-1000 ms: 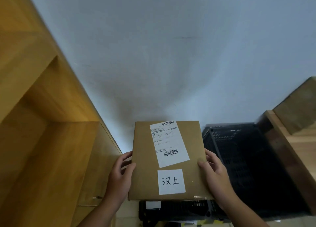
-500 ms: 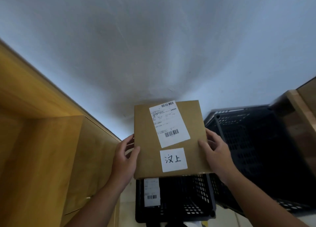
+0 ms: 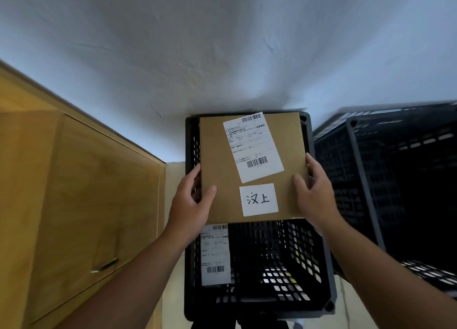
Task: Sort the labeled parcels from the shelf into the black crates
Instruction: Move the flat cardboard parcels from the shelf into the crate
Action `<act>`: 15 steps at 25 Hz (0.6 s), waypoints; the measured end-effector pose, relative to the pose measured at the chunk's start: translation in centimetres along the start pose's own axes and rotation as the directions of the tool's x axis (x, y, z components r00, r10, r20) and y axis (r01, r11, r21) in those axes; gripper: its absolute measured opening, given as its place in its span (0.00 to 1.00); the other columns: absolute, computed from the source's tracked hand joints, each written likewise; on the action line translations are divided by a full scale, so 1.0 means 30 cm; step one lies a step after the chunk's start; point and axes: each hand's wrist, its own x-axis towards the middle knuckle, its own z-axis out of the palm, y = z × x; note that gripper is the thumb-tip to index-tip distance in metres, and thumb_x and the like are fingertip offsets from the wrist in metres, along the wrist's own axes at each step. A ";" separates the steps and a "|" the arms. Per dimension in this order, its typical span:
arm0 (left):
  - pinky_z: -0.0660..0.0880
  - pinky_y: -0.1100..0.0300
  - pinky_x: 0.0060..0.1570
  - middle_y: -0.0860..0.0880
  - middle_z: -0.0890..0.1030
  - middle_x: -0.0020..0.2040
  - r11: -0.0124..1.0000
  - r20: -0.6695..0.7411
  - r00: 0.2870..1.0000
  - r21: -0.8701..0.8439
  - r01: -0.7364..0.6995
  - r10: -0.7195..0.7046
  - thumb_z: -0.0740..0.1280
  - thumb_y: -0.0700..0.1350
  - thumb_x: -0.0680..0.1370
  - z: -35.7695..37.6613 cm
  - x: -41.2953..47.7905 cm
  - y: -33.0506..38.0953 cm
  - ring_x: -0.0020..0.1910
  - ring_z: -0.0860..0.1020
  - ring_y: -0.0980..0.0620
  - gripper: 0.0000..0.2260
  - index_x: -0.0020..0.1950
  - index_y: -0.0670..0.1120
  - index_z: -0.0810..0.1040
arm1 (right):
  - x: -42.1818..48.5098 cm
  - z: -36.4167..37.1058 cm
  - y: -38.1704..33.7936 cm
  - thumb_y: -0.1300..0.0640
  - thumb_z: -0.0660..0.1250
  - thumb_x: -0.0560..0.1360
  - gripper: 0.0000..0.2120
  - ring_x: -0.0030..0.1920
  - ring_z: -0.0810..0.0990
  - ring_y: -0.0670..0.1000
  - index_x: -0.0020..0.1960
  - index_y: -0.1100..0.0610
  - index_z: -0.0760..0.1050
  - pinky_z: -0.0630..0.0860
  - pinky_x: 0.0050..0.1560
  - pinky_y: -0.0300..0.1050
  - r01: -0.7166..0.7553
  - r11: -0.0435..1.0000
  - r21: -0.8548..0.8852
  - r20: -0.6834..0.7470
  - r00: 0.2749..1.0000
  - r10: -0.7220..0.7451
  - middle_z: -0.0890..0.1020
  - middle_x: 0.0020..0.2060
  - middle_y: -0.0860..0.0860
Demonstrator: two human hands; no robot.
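Holding a flat brown parcel (image 3: 222,180) between both hands, directly above the open top of a black crate (image 3: 321,266). My left hand (image 3: 191,205) clamps the parcel's left edge: thumb lying on the top face, fingers curled under and out of sight. My right hand (image 3: 315,195) clamps the right edge the same way, thumb on top, fingers wrapped around the side. Both grips are closed on the parcel; it touches nothing else that I can see.

Parcel face is turned up toward me. Between my two grips sits a small white square tag (image 3: 258,199) with two handwritten characters. Beyond it, further from my hands, is a larger printed shipping label (image 3: 253,146) with two barcodes, stuck on at a slight tilt.

The parcel covers the far half of the crate. Below my left grip, inside the crate against its left wall, another white label (image 3: 214,254) with barcodes is visible; whatever it is stuck to is too dark to make out.

To the right of my right grip stands a second black crate (image 3: 395,180), just beside the first. To the left of my left grip is a wooden cabinet (image 3: 86,192) with a small metal handle (image 3: 105,265). A white wall (image 3: 222,44) rises behind everything.
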 end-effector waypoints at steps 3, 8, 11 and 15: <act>0.74 0.66 0.59 0.61 0.69 0.70 1.000 0.024 1.000 -0.002 0.007 -0.007 0.69 0.48 0.81 0.032 0.042 -0.076 0.63 0.72 0.66 0.30 0.80 0.60 0.60 | 0.021 0.056 0.040 0.56 0.65 0.82 0.33 0.75 0.67 0.46 0.83 0.44 0.54 0.69 0.75 0.56 0.029 0.999 -0.039 -0.002 1.000 -0.029 0.65 0.78 0.43; 0.72 0.59 0.67 0.58 0.67 0.75 0.999 0.034 0.999 0.018 -0.028 0.027 0.69 0.49 0.81 0.068 0.149 -0.154 0.71 0.68 0.61 0.30 0.80 0.61 0.60 | 0.084 0.113 0.086 0.57 0.64 0.83 0.34 0.76 0.66 0.45 0.83 0.42 0.53 0.68 0.77 0.56 0.043 0.996 -0.073 -0.024 0.999 -0.045 0.64 0.78 0.43; 0.68 0.54 0.73 0.58 0.65 0.76 0.997 0.042 0.998 0.069 -0.044 0.041 0.69 0.48 0.81 0.094 0.180 -0.190 0.72 0.66 0.61 0.32 0.81 0.59 0.58 | 0.111 0.136 0.111 0.57 0.63 0.83 0.34 0.74 0.63 0.42 0.83 0.44 0.51 0.65 0.78 0.53 0.027 0.995 -0.101 -0.034 0.999 -0.030 0.63 0.78 0.43; 0.64 0.58 0.72 0.57 0.62 0.79 0.985 0.046 0.996 0.154 -0.077 0.071 0.69 0.48 0.81 0.123 0.203 -0.216 0.73 0.63 0.61 0.35 0.83 0.58 0.53 | 0.147 0.160 0.125 0.57 0.61 0.84 0.34 0.68 0.59 0.37 0.84 0.49 0.46 0.59 0.70 0.39 0.050 0.980 -0.191 -0.015 0.998 -0.054 0.61 0.77 0.46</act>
